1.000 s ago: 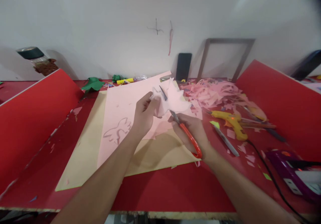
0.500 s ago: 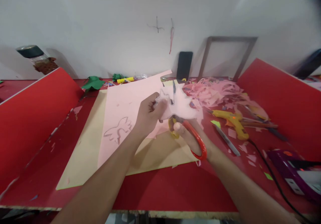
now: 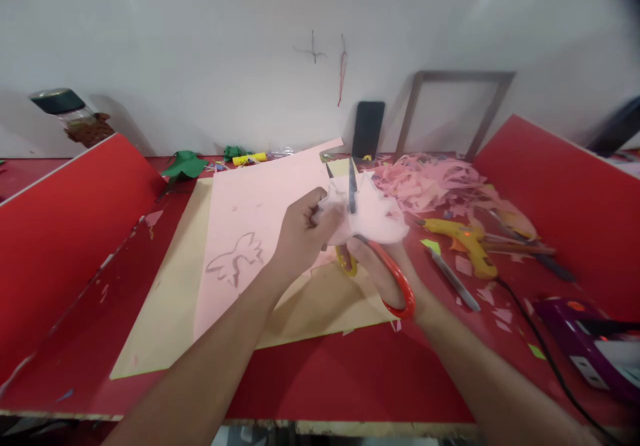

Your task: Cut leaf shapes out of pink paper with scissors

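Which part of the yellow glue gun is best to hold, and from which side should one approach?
Probably the handle of the yellow glue gun, coming from the near right: it slants out that way, while the nozzle points left, away from the grip.

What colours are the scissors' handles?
One handle is red-orange, the other handle yellow; seen in the head view.

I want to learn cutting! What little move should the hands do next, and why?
Probably the right hand should gently squeeze the scissors shut, because their blades stand apart, one in front of the pale paper and one showing behind its edge, while the left hand grips the paper.
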Motion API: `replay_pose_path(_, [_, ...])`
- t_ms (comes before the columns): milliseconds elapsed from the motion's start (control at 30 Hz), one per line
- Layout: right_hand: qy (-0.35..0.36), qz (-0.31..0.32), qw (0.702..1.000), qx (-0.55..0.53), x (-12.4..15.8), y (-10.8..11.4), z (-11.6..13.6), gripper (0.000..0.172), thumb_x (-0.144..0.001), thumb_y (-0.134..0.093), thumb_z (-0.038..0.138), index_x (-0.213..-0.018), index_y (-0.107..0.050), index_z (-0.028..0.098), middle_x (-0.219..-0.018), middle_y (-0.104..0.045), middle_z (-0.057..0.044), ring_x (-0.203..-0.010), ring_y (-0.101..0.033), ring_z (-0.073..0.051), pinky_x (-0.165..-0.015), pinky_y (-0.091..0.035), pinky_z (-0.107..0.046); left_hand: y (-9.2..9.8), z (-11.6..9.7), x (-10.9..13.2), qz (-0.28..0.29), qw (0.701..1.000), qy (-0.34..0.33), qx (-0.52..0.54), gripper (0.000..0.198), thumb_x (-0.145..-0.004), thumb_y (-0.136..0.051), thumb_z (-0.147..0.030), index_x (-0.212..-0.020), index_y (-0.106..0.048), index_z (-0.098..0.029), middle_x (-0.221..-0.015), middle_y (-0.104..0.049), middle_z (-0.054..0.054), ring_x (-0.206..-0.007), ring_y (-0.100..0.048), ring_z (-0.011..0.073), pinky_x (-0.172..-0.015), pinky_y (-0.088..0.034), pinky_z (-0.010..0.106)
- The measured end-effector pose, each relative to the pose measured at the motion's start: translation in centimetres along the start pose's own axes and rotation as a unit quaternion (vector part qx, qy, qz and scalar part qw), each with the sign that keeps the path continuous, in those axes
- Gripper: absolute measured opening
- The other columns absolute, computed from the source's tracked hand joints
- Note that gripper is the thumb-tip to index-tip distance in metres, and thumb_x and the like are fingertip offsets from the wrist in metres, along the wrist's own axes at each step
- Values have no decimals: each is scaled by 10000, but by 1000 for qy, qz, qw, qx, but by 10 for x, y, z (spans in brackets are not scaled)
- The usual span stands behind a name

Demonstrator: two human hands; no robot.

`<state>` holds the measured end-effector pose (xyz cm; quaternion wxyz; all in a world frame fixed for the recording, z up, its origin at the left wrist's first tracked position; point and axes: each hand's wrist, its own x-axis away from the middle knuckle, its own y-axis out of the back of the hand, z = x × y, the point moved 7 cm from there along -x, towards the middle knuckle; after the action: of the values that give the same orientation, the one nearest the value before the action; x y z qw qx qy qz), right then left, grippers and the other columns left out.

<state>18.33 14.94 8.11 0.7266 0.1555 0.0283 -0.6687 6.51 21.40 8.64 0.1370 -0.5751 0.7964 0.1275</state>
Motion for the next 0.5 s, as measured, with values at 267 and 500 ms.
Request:
replay_pose_path(267, [-8, -12, 1000, -26, 3, -4, -13, 452, -991, -509, 436, -606, -544, 203, -668, -571, -35, -692, -554, -174, -653, -428, -307, -5, 5, 2, 10, 999, 11, 36, 404, -873, -699, -500, -711, -477, -204, -562, -434, -67, -431, -439, 60, -371, -383, 176])
replay_pose_path(500, [-7, -13, 1000, 2, 3, -2, -16, 464, -997, -491, 414, -583, -504, 206, -568, -504, 2, -556, -484, -134, -560, -384, -285, -5, 9, 1, 3, 999, 11, 48, 389, -902, -667, -475, -712, -469, -199, -571, -401, -64, -455, -413, 63, -391, -352, 183])
